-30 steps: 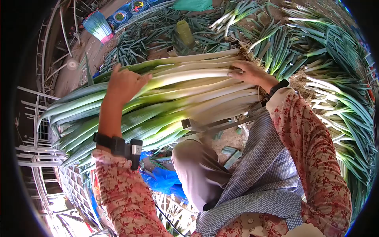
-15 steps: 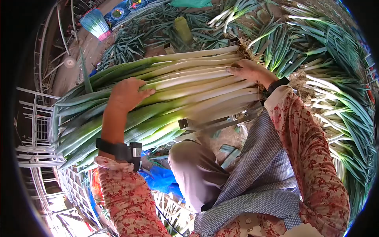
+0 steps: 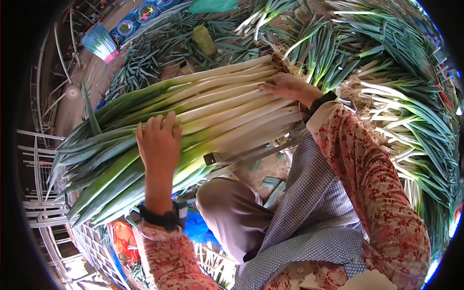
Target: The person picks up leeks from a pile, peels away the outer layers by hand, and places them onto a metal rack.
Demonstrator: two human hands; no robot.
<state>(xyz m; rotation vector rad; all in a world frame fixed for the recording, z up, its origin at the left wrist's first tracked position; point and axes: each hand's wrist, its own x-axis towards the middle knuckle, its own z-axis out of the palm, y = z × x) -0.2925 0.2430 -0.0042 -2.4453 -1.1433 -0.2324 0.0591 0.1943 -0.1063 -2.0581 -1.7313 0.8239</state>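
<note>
A wide bundle of green onions (image 3: 227,104) lies in front of me, with green leaves to the left and white stems and roots to the right. My left hand (image 3: 158,137) rests on the leaves near the middle, fingers apart and pointing away from me. On the white stems near the root end lies my right hand (image 3: 290,88), its thumb and fingers spread over them. Part of a metal frame (image 3: 220,158) shows under the near side of the bundle.
More green onions (image 3: 411,116) are piled on the right. Loose leaves (image 3: 145,58), a yellow-green container (image 3: 205,41) and a wrapped bundle (image 3: 99,43) lie at the back. White metal racks (image 3: 41,169) stand at the left. Blue plastic (image 3: 198,227) is below.
My left hand has turned and moved nearer to me on the leaves, its fingers now pointing away. The whole view has shifted slightly; my right hand stays near the root end.
</note>
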